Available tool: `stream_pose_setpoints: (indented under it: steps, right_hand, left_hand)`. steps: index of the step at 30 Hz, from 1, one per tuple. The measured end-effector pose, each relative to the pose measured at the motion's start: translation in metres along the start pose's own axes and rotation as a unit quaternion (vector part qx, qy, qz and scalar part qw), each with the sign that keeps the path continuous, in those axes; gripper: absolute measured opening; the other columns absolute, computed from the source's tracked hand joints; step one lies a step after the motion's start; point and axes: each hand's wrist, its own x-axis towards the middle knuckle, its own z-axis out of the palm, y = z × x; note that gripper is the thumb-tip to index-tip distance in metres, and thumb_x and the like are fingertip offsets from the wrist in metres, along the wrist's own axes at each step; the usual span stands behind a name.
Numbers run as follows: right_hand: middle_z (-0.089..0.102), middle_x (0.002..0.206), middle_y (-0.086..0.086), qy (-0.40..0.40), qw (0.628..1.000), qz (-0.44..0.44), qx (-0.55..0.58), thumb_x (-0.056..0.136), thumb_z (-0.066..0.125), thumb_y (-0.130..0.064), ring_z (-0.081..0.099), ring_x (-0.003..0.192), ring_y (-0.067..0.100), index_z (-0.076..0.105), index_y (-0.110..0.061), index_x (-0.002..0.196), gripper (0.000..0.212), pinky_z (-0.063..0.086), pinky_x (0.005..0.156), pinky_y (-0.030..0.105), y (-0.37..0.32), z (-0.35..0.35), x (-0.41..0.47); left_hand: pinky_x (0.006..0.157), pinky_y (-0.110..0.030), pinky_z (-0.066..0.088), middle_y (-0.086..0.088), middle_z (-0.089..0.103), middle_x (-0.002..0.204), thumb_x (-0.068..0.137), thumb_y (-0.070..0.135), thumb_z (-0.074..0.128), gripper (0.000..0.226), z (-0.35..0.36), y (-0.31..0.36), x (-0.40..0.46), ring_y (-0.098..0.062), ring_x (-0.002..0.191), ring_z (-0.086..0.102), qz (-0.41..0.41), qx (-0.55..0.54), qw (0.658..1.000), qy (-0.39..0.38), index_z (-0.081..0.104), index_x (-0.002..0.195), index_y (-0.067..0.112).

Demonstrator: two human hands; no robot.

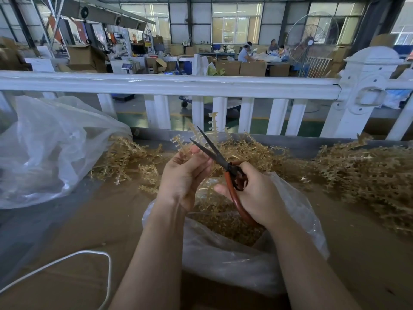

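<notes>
1. the tan plastic sprig is held up over the open clear bag, pinched between thumb and fingertips of the left hand
2. the right hand curls its fingers round the red handles of the scissors, blades parted beside the sprig; the cut should probably fall close to the stem and clear of the thumb, so pieces drop into the bag
3. heaps of loose sprigs lie on the cardboard-covered table; beyond are a white fence and a factory hall with a standing fan
</notes>
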Motion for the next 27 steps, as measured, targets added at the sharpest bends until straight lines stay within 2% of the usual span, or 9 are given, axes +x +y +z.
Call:
stream_pose_setpoints:
  steps: [2, 5, 7, 11, 15, 20, 27]
  right_hand:
    - [0.064, 0.086, -0.023, 0.007, 1.0, -0.008, -0.028, 0.065, 0.061, -0.084, 0.061, 0.083, -0.006, 0.051, -0.043, 0.092, 0.051, 0.043, 0.065, 0.017, 0.0007, 0.0003, -0.0009]
    - [0.063, 0.087, -0.019, 0.03, 0.997, -0.026, -0.063, 0.067, 0.062, -0.081, 0.06, 0.082, -0.004, 0.05, -0.038, 0.094, 0.052, 0.042, 0.063, 0.016, 0.0003, 0.0001, -0.0008]
    - [0.063, 0.088, -0.02, 0.043, 0.996, -0.029, -0.076, 0.067, 0.062, -0.082, 0.06, 0.083, -0.003, 0.051, -0.037, 0.095, 0.054, 0.044, 0.064, 0.017, -0.0001, 0.0002, -0.0006]
    - [0.063, 0.089, -0.019, 0.058, 0.991, -0.031, -0.112, 0.065, 0.052, -0.09, 0.062, 0.082, 0.001, 0.053, -0.033, 0.097, 0.065, 0.055, 0.068, 0.026, -0.0005, 0.0008, -0.0002]
    - [0.065, 0.086, -0.019, 0.083, 0.987, -0.039, -0.131, 0.063, 0.046, -0.093, 0.064, 0.078, 0.004, 0.055, -0.031, 0.095, 0.071, 0.056, 0.066, 0.027, -0.0011, 0.0019, -0.0003]
    - [0.067, 0.085, -0.017, 0.106, 0.983, -0.041, -0.146, 0.063, 0.044, -0.093, 0.066, 0.075, 0.006, 0.061, -0.026, 0.095, 0.076, 0.057, 0.063, 0.029, -0.0011, 0.0028, -0.0002]
    - [0.071, 0.086, -0.017, 0.11, 0.982, -0.051, -0.142, 0.065, 0.047, -0.091, 0.068, 0.075, 0.006, 0.066, -0.027, 0.099, 0.075, 0.057, 0.068, 0.031, -0.0003, 0.0035, 0.0001]
  left_hand:
    - [0.07, -0.021, 0.057, -0.002, 0.073, 0.073, 0.081, -0.002, 0.068, 0.016, -0.002, 0.0003, 0.0, -0.01, 0.066, 0.069, 0.019, 0.015, 1.0, -0.002, 0.063, 0.08, 0.014]
    - [0.072, -0.022, 0.057, -0.002, 0.072, 0.074, 0.072, 0.003, 0.071, 0.016, -0.0037, 0.0011, 0.0005, -0.011, 0.067, 0.068, 0.043, 0.015, 0.999, -0.017, 0.062, 0.077, 0.016]
    - [0.073, -0.023, 0.057, -0.003, 0.072, 0.077, 0.07, 0.004, 0.071, 0.017, -0.0035, 0.0002, 0.0011, -0.012, 0.07, 0.069, 0.048, 0.013, 0.998, -0.025, 0.061, 0.079, 0.015]
    - [0.07, -0.023, 0.058, -0.009, 0.068, 0.085, 0.083, -0.005, 0.064, 0.018, -0.0034, -0.0033, 0.0028, -0.016, 0.074, 0.068, 0.051, 0.014, 0.999, -0.013, 0.058, 0.085, 0.012]
    - [0.066, -0.023, 0.057, -0.008, 0.069, 0.079, 0.085, -0.01, 0.062, 0.022, -0.0015, -0.0061, 0.0036, -0.016, 0.071, 0.069, 0.071, 0.019, 0.997, 0.004, 0.056, 0.081, 0.011]
    - [0.071, -0.024, 0.058, -0.006, 0.071, 0.078, 0.084, -0.011, 0.064, 0.025, 0.0007, -0.0085, 0.0047, -0.016, 0.073, 0.07, 0.104, 0.031, 0.994, 0.014, 0.059, 0.083, 0.014]
    - [0.075, -0.025, 0.057, -0.01, 0.07, 0.088, 0.081, -0.009, 0.067, 0.027, -0.0037, -0.0069, 0.0062, -0.017, 0.078, 0.07, 0.113, 0.016, 0.993, 0.01, 0.06, 0.093, 0.014]
